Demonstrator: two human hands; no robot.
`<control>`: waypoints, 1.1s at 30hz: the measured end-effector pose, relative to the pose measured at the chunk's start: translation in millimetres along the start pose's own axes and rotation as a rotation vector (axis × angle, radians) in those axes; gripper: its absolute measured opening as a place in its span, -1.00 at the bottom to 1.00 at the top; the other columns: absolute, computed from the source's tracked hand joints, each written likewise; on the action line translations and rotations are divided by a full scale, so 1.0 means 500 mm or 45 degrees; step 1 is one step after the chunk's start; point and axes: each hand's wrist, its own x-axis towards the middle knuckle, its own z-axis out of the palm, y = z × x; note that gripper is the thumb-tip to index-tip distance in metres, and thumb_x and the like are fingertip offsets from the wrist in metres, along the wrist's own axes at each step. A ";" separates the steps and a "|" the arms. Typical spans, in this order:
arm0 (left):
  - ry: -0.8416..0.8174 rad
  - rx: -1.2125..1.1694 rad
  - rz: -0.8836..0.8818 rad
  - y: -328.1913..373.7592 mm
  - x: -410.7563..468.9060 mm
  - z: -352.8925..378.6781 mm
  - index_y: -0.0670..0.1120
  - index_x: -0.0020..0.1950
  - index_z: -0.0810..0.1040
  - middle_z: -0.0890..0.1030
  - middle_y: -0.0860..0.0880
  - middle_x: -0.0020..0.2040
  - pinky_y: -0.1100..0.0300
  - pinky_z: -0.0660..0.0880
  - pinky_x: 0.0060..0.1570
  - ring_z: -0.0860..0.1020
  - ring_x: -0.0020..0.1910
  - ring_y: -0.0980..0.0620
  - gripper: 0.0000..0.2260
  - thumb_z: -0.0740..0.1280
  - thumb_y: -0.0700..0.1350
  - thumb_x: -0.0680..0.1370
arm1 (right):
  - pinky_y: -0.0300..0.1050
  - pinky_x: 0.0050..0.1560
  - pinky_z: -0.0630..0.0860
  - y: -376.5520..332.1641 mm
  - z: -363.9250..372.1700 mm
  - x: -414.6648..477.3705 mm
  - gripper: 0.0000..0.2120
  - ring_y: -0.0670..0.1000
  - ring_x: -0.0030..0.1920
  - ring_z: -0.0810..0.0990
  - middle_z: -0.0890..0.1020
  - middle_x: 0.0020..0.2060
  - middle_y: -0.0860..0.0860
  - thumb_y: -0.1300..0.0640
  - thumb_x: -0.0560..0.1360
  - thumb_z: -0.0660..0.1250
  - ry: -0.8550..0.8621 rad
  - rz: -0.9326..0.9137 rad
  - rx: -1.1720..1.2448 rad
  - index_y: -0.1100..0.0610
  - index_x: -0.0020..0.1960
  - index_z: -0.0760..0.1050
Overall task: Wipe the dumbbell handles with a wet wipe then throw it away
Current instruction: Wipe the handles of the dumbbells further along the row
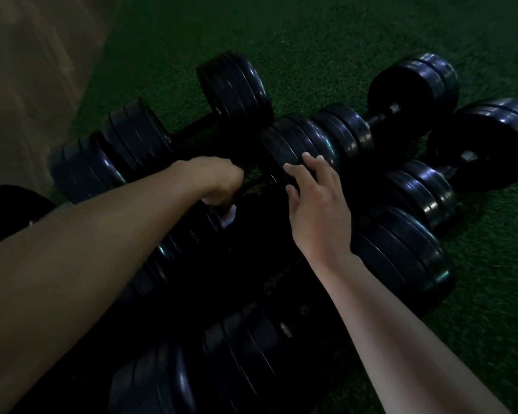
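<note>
A: Quick, left hand (219,182)?
B: Fingers curled tight, fist pushed down into the gap between two plate stacks. A white scrap of the wet wipe (229,215) sticks out under the fist, so the wipe is inside the grip. The handle is covered by the fist and too dark to see.
A: And the right hand (319,204)?
B: Fingers fairly straight and spread, laid over the rim of a plate stack (290,144). It holds nothing. Probably the same dumbbell, though I can't confirm that in this light.
A: Why there?
B: Bracing, my guess. Round plates roll, so one hand steadies while the other rubs.
A: Setting?
B: Black dumbbells packed side by side on the green turf floor (326,37). More dumbbells (413,88) lie far right, nobody touching them.
A: Step?
B: I'd say mid-wipe on one handle. Plenty of handles likely left, and the throw-away isn't done. No bin in view.
A: Risk?
B: It's a crowded pile, so a rolling plate could pinch fingers between stacks.
</note>
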 end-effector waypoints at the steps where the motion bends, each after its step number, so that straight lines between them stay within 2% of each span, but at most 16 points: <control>1: -0.034 -0.020 0.055 0.010 -0.010 0.001 0.05 -0.21 0.73 0.65 -0.05 -0.27 0.09 0.39 -0.45 0.52 -0.35 -0.01 -0.80 0.47 0.15 0.45 | 0.02 0.27 0.52 -0.001 -0.002 0.000 -0.67 0.11 0.47 0.32 0.43 0.41 0.08 0.22 0.58 0.32 -0.010 0.004 -0.002 0.09 0.34 0.49; 3: -0.035 -0.086 0.119 0.028 -0.030 0.005 0.07 -0.20 0.73 0.63 -0.03 -0.32 0.12 0.37 -0.47 0.47 -0.40 0.03 -0.80 0.42 0.16 0.48 | -0.03 0.32 0.47 -0.003 -0.007 0.000 -0.65 0.09 0.50 0.28 0.39 0.44 0.06 0.21 0.59 0.30 -0.047 0.019 -0.005 0.08 0.37 0.46; 5: 0.083 -0.182 0.114 0.043 -0.048 0.008 0.06 -0.21 0.71 0.60 0.03 -0.40 0.15 0.39 -0.47 0.49 -0.43 0.06 -0.79 0.40 0.14 0.50 | -0.11 0.35 0.37 -0.003 -0.014 -0.002 -0.62 0.05 0.54 0.21 0.33 0.49 0.03 0.21 0.61 0.27 -0.105 0.031 0.013 0.07 0.42 0.42; 7: 0.260 -0.282 0.060 0.053 -0.063 0.016 0.01 -0.13 0.69 0.66 0.06 -0.32 0.20 0.44 -0.35 0.58 -0.30 0.09 -0.84 0.41 0.07 0.51 | -0.18 0.34 0.32 -0.001 -0.026 -0.009 -0.62 0.02 0.56 0.14 0.27 0.52 -0.01 0.17 0.63 0.25 -0.177 0.030 0.056 0.06 0.44 0.38; 9: 0.437 -0.464 0.002 0.055 -0.081 0.026 0.03 -0.03 0.65 0.68 0.08 -0.20 0.19 0.50 -0.19 0.61 -0.19 0.12 -0.90 0.44 0.01 0.50 | -0.17 0.28 0.38 0.001 -0.043 -0.017 -0.64 0.01 0.53 0.21 0.28 0.51 -0.04 0.14 0.63 0.24 -0.221 0.051 0.106 0.05 0.42 0.40; 11: 0.576 -0.652 -0.010 0.056 -0.106 0.036 0.09 -0.01 0.60 0.67 0.10 -0.17 0.11 0.56 -0.11 0.61 -0.16 0.14 -0.88 0.46 0.01 0.48 | -0.18 0.17 0.45 0.005 -0.065 -0.029 -0.68 0.00 0.43 0.37 0.36 0.43 -0.06 0.12 0.62 0.25 -0.214 0.075 0.140 0.04 0.38 0.43; 14: 0.715 -0.878 -0.006 0.074 -0.149 0.046 0.10 0.03 0.57 0.67 0.07 -0.15 0.14 0.53 -0.16 0.62 -0.19 0.14 -0.83 0.48 0.00 0.48 | -0.26 0.09 0.40 0.015 -0.100 -0.049 -0.71 -0.04 0.31 0.45 0.45 0.32 -0.09 0.09 0.63 0.24 -0.203 0.086 0.141 0.03 0.34 0.45; 17: 0.817 -1.005 0.026 0.117 -0.183 0.056 0.09 0.02 0.58 0.65 0.06 -0.19 0.22 0.48 -0.21 0.59 -0.25 0.19 -0.84 0.48 -0.01 0.48 | -0.24 0.13 0.40 0.031 -0.134 -0.078 -0.74 -0.05 0.29 0.45 0.49 0.26 -0.10 0.06 0.63 0.24 -0.182 0.085 0.076 0.02 0.30 0.49; 20: 0.813 -1.049 0.055 0.173 -0.200 0.074 0.10 0.02 0.60 0.65 0.08 -0.18 0.28 0.45 -0.23 0.58 -0.25 0.24 -0.84 0.49 -0.01 0.47 | -0.06 0.27 0.45 0.047 -0.162 -0.111 -0.76 -0.02 0.29 0.44 0.52 0.21 -0.07 0.05 0.61 0.25 -0.137 0.068 0.009 0.03 0.25 0.51; 24: 0.686 -1.046 0.112 0.250 -0.190 0.109 0.04 0.03 0.63 0.70 0.08 -0.20 0.25 0.56 -0.12 0.65 -0.23 0.22 -0.83 0.48 -0.07 0.46 | 0.07 0.35 0.40 0.075 -0.182 -0.160 -0.79 0.08 0.33 0.44 0.55 0.19 -0.01 0.07 0.59 0.27 -0.091 0.002 -0.102 0.06 0.19 0.54; 28: 0.585 -0.924 0.089 0.309 -0.130 0.142 0.04 -0.02 0.61 0.69 0.09 -0.21 0.16 0.59 -0.09 0.64 -0.20 0.17 -0.88 0.47 -0.04 0.47 | 0.12 0.39 0.37 0.120 -0.194 -0.198 -0.79 0.11 0.42 0.37 0.53 0.25 0.01 0.09 0.59 0.27 -0.098 -0.015 -0.165 0.06 0.18 0.56; 30: 0.575 -0.892 0.046 0.331 -0.092 0.149 0.07 -0.08 0.58 0.67 0.08 -0.20 0.08 0.61 -0.09 0.64 -0.18 0.10 -0.90 0.47 0.00 0.48 | 0.11 0.43 0.33 0.142 -0.200 -0.210 -0.75 0.09 0.47 0.31 0.49 0.32 0.01 0.07 0.60 0.25 -0.140 -0.056 -0.176 0.04 0.25 0.54; 33: 0.563 -0.890 -0.009 0.357 -0.045 0.148 0.02 -0.07 0.59 0.66 0.03 -0.16 0.08 0.62 -0.11 0.64 -0.16 0.05 -0.89 0.44 0.02 0.51 | 0.10 0.48 0.27 0.162 -0.200 -0.218 -0.70 0.08 0.51 0.24 0.45 0.40 0.02 0.04 0.63 0.21 -0.182 -0.151 -0.220 0.02 0.33 0.50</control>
